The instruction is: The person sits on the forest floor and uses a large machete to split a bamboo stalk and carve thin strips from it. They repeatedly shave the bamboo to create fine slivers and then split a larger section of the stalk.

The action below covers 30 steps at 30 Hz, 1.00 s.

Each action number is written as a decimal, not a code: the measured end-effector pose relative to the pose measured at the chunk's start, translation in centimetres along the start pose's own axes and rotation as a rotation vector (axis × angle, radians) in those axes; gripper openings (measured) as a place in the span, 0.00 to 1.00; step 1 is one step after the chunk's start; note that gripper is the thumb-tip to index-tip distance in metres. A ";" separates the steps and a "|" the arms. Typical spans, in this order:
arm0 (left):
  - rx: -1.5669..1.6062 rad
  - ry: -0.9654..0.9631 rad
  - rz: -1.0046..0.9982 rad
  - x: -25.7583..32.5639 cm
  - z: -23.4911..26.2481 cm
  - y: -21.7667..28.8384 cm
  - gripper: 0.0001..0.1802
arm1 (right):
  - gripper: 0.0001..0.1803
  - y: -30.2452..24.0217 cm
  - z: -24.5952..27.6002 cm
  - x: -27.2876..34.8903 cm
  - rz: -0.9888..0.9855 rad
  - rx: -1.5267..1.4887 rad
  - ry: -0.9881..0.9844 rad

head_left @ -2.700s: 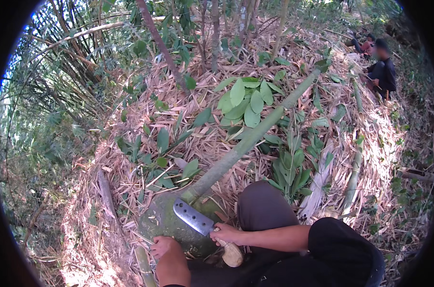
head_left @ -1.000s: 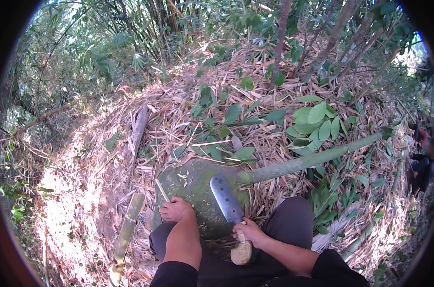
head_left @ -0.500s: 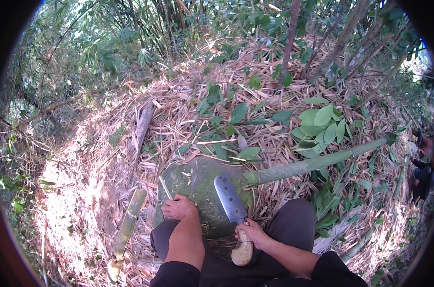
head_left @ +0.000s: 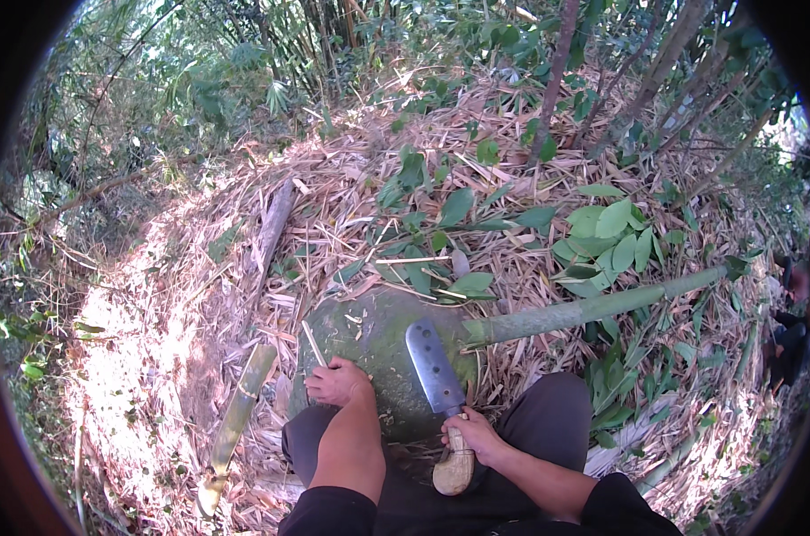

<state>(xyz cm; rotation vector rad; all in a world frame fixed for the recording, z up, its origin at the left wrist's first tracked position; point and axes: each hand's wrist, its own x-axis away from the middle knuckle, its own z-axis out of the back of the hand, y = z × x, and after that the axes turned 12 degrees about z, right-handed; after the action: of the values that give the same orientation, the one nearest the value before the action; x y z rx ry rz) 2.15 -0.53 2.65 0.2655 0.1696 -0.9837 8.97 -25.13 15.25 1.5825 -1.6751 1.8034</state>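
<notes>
A broad-bladed chopping knife (head_left: 435, 366) with a row of holes in its blade is in my right hand (head_left: 474, 435). My fingers wrap round its pale handle, and the blade points away from me over a mossy, greenish rock (head_left: 378, 393). At the rock's left side, my left hand (head_left: 340, 382) is closed on a thin pale stick (head_left: 314, 343), whose far end sticks up past the fingers. The stick's lower end is hidden by the hand.
Left of the rock lies a cut bamboo piece (head_left: 242, 406). A long green bamboo pole (head_left: 592, 308) reaches from the rock to the right. Green leaves (head_left: 606, 234) lie on dry leaf litter (head_left: 334, 214). Thin trunks (head_left: 557, 76) stand behind; part of a person (head_left: 791, 335) shows at the right edge.
The view has shifted slightly. My left hand and the stick have barely moved, and the knife stays in my right hand over the rock.
</notes>
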 end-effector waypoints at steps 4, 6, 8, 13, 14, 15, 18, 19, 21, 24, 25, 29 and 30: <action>0.004 -0.028 -0.003 0.1 0.0 0.1 0.16 | 0.15 0.1 0.1 -0.1 0.009 -0.019 0.001; -0.001 -0.070 0.004 -0.1 0.3 0.0 0.16 | 0.15 0.0 -0.1 0.0 0.007 -0.016 0.000; -0.007 -0.068 0.008 -0.2 0.3 0.0 0.16 | 0.15 -0.3 -0.3 0.2 0.003 -0.015 0.002; -0.011 -0.083 0.011 0.2 0.6 0.3 0.16 | 0.15 -0.5 -0.1 0.3 0.000 -0.004 0.011; -0.016 -0.088 0.016 0.2 0.6 0.3 0.16 | 0.15 -0.5 0.0 0.3 0.000 -0.001 0.013; -0.020 -0.094 0.021 0.3 0.6 0.3 0.16 | 0.16 -0.4 0.2 0.2 0.000 0.003 0.014; -0.007 -0.074 0.015 0.4 0.2 0.0 0.16 | 0.16 -0.3 0.3 0.3 -0.006 0.010 0.017; -0.009 -0.074 0.010 0.4 0.1 -0.2 0.16 | 0.16 -0.3 0.3 0.3 -0.008 0.012 0.017; -0.016 -0.074 0.002 0.2 0.3 -0.2 0.16 | 0.16 -0.2 0.1 0.3 -0.008 0.019 0.017; -0.031 -0.084 0.013 -0.4 0.4 -0.2 0.17 | 0.16 0.0 -0.5 0.2 -0.005 0.026 0.012; -0.024 -0.083 0.017 -0.7 0.5 -0.1 0.17 | 0.16 0.1 -0.8 0.1 -0.004 0.026 0.010; -0.022 -0.064 0.006 -0.9 0.3 0.5 0.17 | 0.15 -0.3 -1.3 0.1 -0.011 0.014 0.018; -0.024 -0.057 -0.014 -0.5 0.2 0.9 0.17 | 0.15 -0.3 -1.0 0.1 -0.006 -0.006 0.022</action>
<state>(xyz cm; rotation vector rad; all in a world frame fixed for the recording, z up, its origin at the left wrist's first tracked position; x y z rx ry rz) 2.59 0.31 3.10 0.2139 0.1310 -1.0018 8.61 -24.28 15.68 1.5582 -1.6630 1.8039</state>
